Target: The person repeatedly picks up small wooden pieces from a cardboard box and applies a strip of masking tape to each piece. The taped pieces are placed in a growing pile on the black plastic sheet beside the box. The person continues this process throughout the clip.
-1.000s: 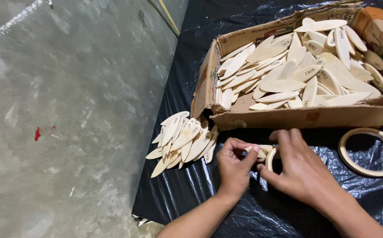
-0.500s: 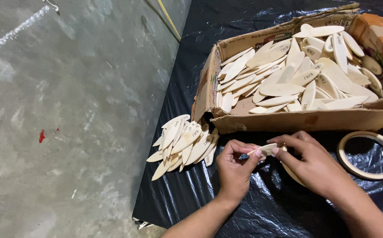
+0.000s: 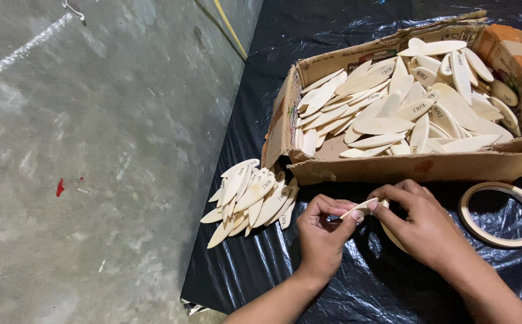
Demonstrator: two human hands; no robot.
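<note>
We see our left hand (image 3: 323, 237) and right hand (image 3: 424, 227) meeting at about six o'clock in the head view, both pinching one pale wooden piece (image 3: 360, 209), a flat leaf-shaped sliver. Its long axis runs from eight o'clock up toward two o'clock, the lower end caught between the left fingers (image 3: 350, 217), the upper end under the right fingertips (image 3: 387, 203); both sets of fingers are closed tight on it. Under the right palm a curved tan edge shows, and we cannot tell what it belongs to. Just beside the left hand, at nine o'clock from it, lies one loose pile of like pieces (image 3: 250, 199), fanned with their long axes pointing mostly toward one o'clock; there are too many overlapping to count. Directly above the hands, at twelve o'clock, stands one open cardboard box (image 3: 405, 168) heaped with the same pieces, its near wall close to our knuckles. One tape ring (image 3: 501, 213) lies flat at three o'clock from the right hand, near but apart. All this rests on black plastic sheeting (image 3: 261, 264), whose left edge runs from eleven o'clock to seven o'clock; beyond it the grey concrete floor (image 3: 93, 150) is bare and roomy.
</note>
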